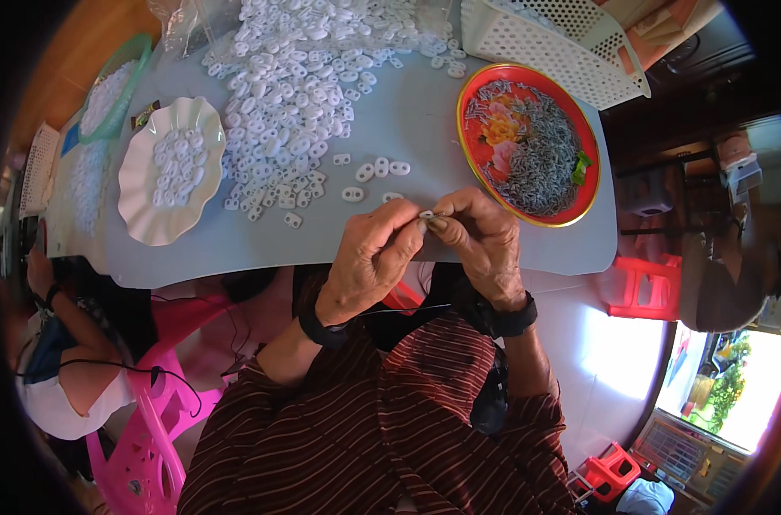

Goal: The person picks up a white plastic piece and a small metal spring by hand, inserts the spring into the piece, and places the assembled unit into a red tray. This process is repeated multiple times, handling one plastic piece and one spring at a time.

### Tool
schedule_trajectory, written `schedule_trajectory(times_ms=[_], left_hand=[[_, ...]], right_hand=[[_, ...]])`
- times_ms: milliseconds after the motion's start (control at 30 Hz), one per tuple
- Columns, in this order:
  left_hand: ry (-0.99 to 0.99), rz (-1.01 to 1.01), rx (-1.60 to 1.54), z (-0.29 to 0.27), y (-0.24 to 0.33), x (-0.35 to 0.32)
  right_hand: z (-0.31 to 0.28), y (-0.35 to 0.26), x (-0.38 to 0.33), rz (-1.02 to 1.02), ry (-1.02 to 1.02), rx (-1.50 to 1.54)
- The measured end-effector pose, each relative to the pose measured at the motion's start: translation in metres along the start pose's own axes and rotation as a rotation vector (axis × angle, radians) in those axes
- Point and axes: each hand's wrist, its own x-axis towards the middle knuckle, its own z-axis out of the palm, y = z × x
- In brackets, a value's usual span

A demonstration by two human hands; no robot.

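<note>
My left hand [369, 257] and my right hand [486, 245] meet over the table's near edge, fingertips almost touching. Pinched in the left fingers is a small white plastic piece [426, 215], oval like its neighbours. The right thumb and forefinger are closed against it; whatever they hold is too small to make out. Just beyond my hands lie several loose white two-hole pieces [382, 166]. A large heap of the same pieces [291, 103] spreads over the table's middle and back. To the right, a red flowered tray [465, 129] with a gold rim holds many small grey metal screws [545, 163].
On the left of the grey table [407, 103] stands a scalloped white dish [137, 202] with white pieces. A green basket [133, 81] is farther left, and a white perforated basket [536, 51] at the back right. Another person's arm [85, 335] shows at left, near a pink chair [154, 421].
</note>
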Motion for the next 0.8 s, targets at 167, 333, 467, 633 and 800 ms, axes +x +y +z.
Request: schedule_trajectory(times_ms=[167, 333, 467, 633, 800], left_hand=[[0.207, 0.075, 0.174, -0.013, 0.009, -0.007], [0.205, 0.209, 0.733, -0.035, -0.001, -0.002], [0.189, 0.182, 0.885, -0.031, 0.001, -0.003], [0.156, 0.160, 0.934, -0.032, -0.002, -0.002], [0.179, 0.179, 0.921, -0.033, -0.002, 0.001]], right_hand=[[-0.001, 0.006, -0.002, 0.015, 0.055, 0.042], [0.001, 0.005, -0.003, 0.022, 0.080, 0.154], [0.002, 0.004, -0.004, 0.014, 0.069, 0.090], [0.002, 0.008, -0.005, -0.020, 0.085, 0.034], [0.002, 0.007, -0.006, -0.019, 0.041, 0.003]])
